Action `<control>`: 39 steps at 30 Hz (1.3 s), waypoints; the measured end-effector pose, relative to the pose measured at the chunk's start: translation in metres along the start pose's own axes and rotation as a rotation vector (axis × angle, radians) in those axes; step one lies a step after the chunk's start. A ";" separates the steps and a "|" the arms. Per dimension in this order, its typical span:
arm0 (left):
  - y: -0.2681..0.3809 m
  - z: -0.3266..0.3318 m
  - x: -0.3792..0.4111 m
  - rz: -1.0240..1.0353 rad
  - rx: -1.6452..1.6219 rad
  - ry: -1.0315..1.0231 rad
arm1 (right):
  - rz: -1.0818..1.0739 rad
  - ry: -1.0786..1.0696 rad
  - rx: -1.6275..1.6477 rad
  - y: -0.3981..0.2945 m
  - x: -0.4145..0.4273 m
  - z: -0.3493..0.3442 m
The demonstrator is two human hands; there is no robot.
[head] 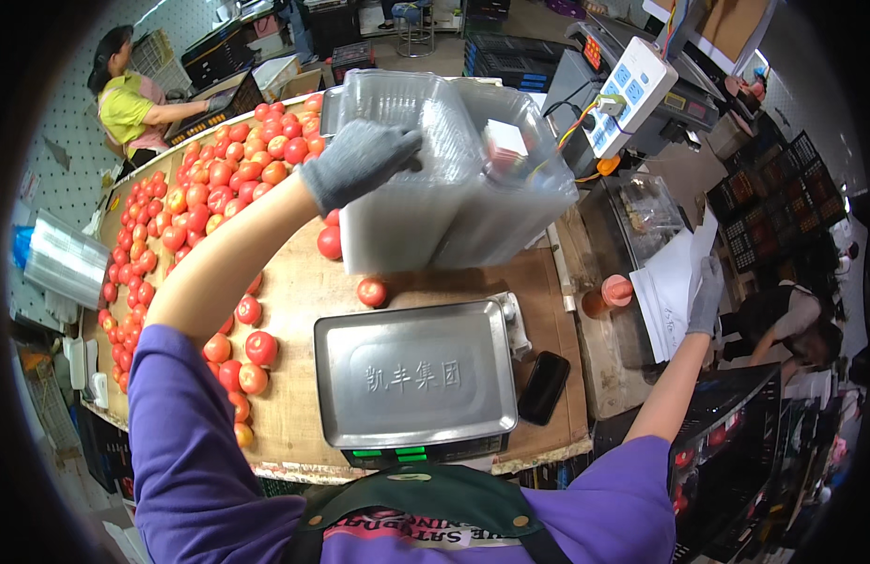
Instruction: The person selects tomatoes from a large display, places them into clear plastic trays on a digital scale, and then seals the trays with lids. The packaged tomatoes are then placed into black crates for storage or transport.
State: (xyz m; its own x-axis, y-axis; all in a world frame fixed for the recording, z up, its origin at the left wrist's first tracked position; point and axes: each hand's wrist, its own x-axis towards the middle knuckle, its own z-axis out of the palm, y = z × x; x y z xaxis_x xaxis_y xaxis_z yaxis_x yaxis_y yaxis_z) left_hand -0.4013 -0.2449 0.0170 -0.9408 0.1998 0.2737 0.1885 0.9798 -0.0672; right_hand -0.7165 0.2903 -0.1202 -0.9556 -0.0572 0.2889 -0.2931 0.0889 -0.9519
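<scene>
My left hand (364, 158), in a grey knit glove, reaches over a tall stack of clear plastic trays (400, 225). Its fingers are curled, and whether they grip a tray is hidden. Off to the right, my gloved right hand (705, 296) holds the edge of white paper sheets (664, 296) that bear handwriting; one sheet stands raised. A weighing scale with a steel pan (414, 374) sits in front of me, the pan bare. Many red tomatoes (220, 197) are spread over the left of the wooden table (294, 395). One tomato (371, 292) lies just behind the pan.
A second tray stack (502, 218) holds small cards (505, 143). A black phone (544, 388) lies beside the scale. A power strip (631, 96) hangs by a machine, and a red-lidded bottle (607, 295) stands near the papers. Co-workers are at left (135, 106) and right (787, 321).
</scene>
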 end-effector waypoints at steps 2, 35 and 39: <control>0.020 -0.018 -0.006 0.052 0.050 0.156 | -0.039 -0.175 0.044 -0.084 -0.040 0.027; 0.263 0.078 -0.325 -0.491 -0.387 0.342 | -0.740 -1.546 -0.910 -0.112 -0.418 0.310; 0.244 0.063 -0.410 -0.672 -0.416 0.522 | -0.562 -1.387 -0.552 -0.164 -0.421 0.296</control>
State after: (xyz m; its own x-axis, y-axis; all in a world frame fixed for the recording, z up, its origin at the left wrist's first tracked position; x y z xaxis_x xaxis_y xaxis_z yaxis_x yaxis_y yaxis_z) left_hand 0.0129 -0.0885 -0.1721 -0.6631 -0.5265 0.5321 -0.1668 0.7969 0.5806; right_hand -0.2574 0.0050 -0.1157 -0.0524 -0.9982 -0.0307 -0.8518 0.0607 -0.5204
